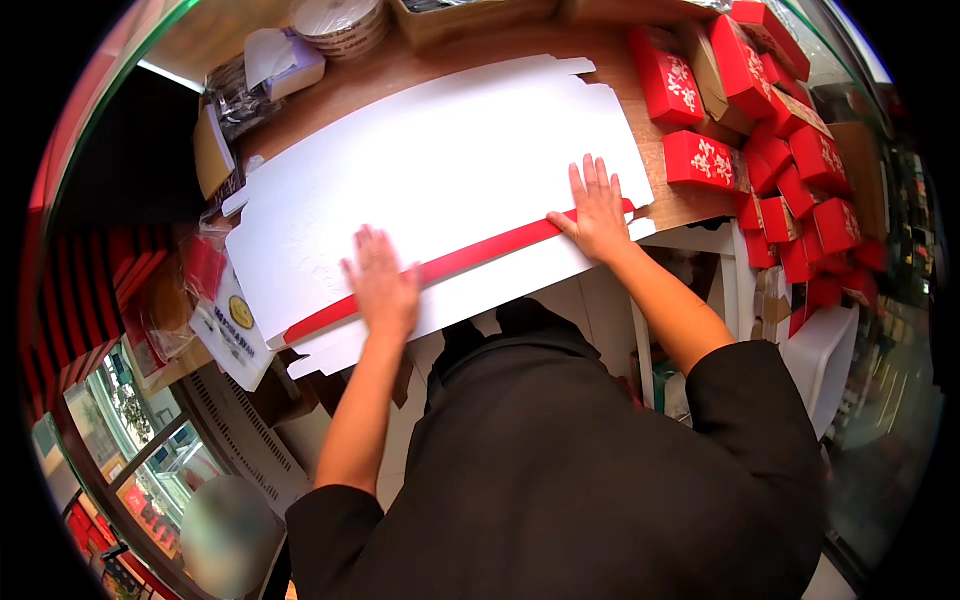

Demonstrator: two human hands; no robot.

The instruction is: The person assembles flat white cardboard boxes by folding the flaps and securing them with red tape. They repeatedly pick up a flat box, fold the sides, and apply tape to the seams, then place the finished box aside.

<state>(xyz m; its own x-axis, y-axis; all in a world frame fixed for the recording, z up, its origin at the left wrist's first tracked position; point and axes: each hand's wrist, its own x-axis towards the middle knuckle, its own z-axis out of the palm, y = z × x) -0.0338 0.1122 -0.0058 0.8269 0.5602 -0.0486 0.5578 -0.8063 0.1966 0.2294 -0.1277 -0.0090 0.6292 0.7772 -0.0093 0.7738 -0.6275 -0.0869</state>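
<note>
Head view: one white cardboard sheet (430, 170), notched at the corners, lay flat across the wooden table (688, 206). One red strip (480, 249) ran along its near side. Left hand (382, 285): palm down over the strip, fingers outstretched, blurred, gripping nothing. Right hand (598, 212): spread wide near the strip's right end, thumb apart, gripping nothing. Right edge: bare wood, then red boxes (702, 160). Far edge: a wood band before the wrapped roll (345, 42). Near edge: just beside black clothing (580, 470).
</note>
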